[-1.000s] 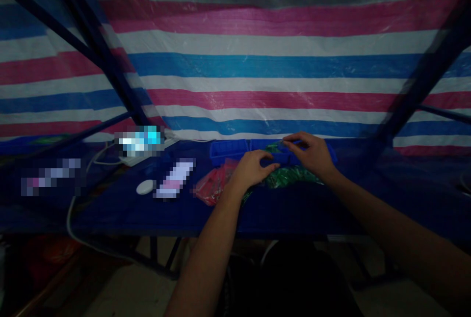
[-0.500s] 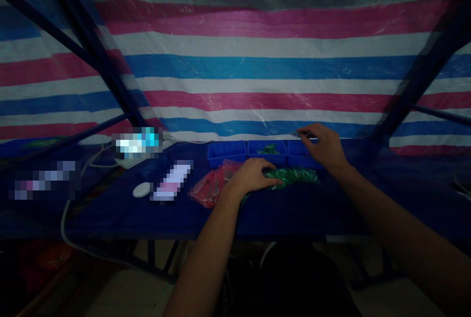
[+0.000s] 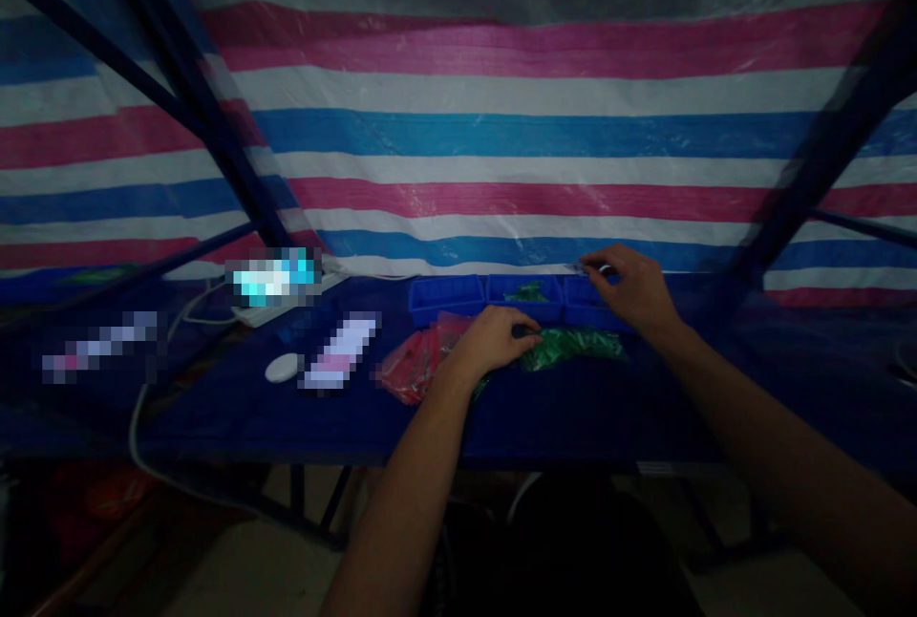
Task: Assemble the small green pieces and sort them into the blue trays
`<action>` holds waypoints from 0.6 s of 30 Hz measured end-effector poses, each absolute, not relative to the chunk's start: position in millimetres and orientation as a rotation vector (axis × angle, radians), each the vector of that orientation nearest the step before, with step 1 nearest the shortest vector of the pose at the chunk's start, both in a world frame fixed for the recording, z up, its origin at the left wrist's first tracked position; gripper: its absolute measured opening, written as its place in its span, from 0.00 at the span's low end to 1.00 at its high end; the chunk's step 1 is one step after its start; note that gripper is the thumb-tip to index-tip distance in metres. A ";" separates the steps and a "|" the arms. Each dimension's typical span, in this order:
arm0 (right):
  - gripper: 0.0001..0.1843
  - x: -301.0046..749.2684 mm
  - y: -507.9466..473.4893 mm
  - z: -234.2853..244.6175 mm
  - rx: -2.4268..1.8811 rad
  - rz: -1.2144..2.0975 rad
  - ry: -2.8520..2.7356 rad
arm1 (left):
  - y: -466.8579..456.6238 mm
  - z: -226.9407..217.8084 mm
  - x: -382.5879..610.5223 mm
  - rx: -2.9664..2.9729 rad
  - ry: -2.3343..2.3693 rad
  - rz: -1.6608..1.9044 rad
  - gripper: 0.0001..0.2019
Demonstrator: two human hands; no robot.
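My left hand (image 3: 494, 338) rests curled on the dark blue table (image 3: 287, 416), its fingertips pinched at the edge of a green plastic bag (image 3: 573, 347). What they hold is too small to make out. A red plastic bag (image 3: 415, 364) lies just left of that hand. My right hand (image 3: 630, 290) hovers over the right-hand one of three small blue trays (image 3: 448, 295), with its fingers pinched on a tiny pale item. Some green bits lie in the middle blue tray (image 3: 526, 292).
A white round object (image 3: 282, 367) and a pale flat box (image 3: 340, 350) lie on the table's left part. A white cable (image 3: 143, 407) hangs off the left edge. A striped tarp (image 3: 501, 120) closes the back, crossed by dark poles (image 3: 186, 92).
My right hand lifted from beside the left hand and moved back and right over the right tray. The left hand lowered onto the edge of the green bag.
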State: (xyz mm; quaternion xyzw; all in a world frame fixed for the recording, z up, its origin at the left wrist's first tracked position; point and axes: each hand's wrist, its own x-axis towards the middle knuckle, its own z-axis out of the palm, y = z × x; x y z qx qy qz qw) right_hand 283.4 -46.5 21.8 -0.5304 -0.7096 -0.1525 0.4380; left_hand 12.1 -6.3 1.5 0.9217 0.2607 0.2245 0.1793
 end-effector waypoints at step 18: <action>0.13 282.2 -47.9 23.1 -1.312 -0.372 -1.765 | -9.4 8.3 12.6 2.581 0.742 0.828 0.12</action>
